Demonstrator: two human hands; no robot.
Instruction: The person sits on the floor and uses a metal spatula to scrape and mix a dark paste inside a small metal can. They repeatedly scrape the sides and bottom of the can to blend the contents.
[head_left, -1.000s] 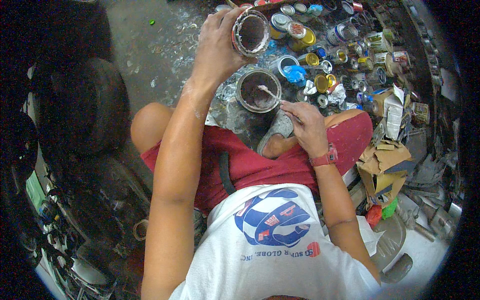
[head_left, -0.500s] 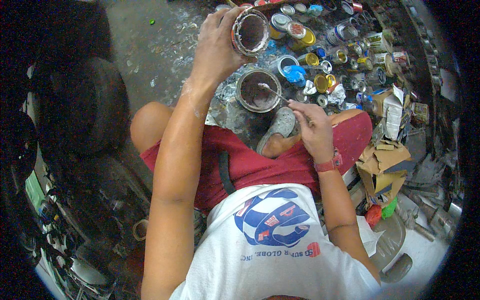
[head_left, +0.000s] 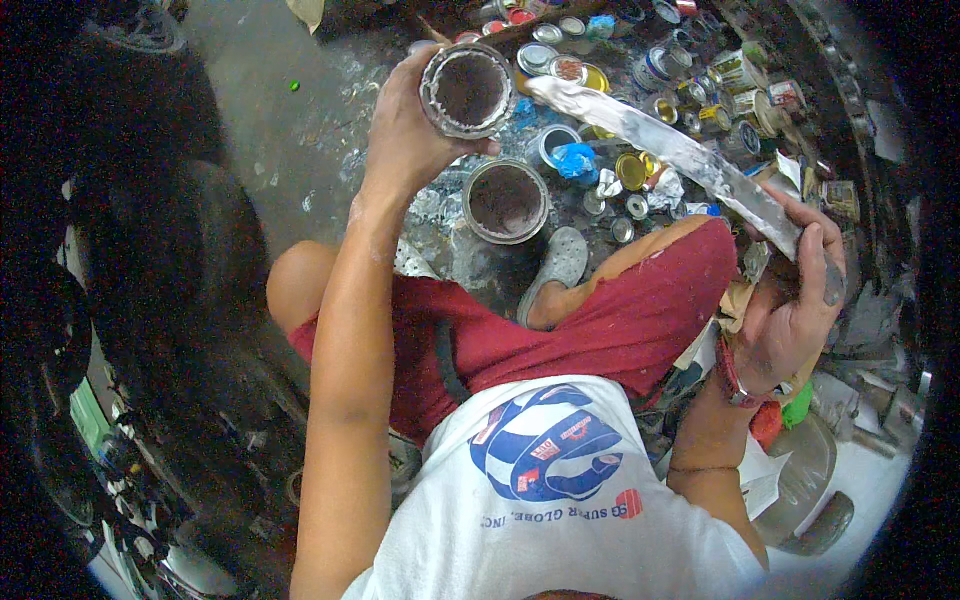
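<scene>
My left hand grips an open round can by its side, fingers wrapped round it; pale paste smears the inside of its rim. Below that, a second open can stands on the floor with greyish residue inside. My right hand, raised at the right, pinches the lower end of a long flat stirring stick. Thick whitish paste coats the stick from its far tip down much of its length. The stick slants up and left, its tip just right of the held can, seemingly apart from it.
Several paint cans and lids crowd the floor at the upper right. A blue crumpled plastic piece lies at another open can. My foot in a grey clog rests near the floor can. Paper and cardboard litter lies at the right.
My right hand has lifted the stick out of the floor can and swung it right and up toward the camera. My left hand has shifted the held can slightly left and down.
</scene>
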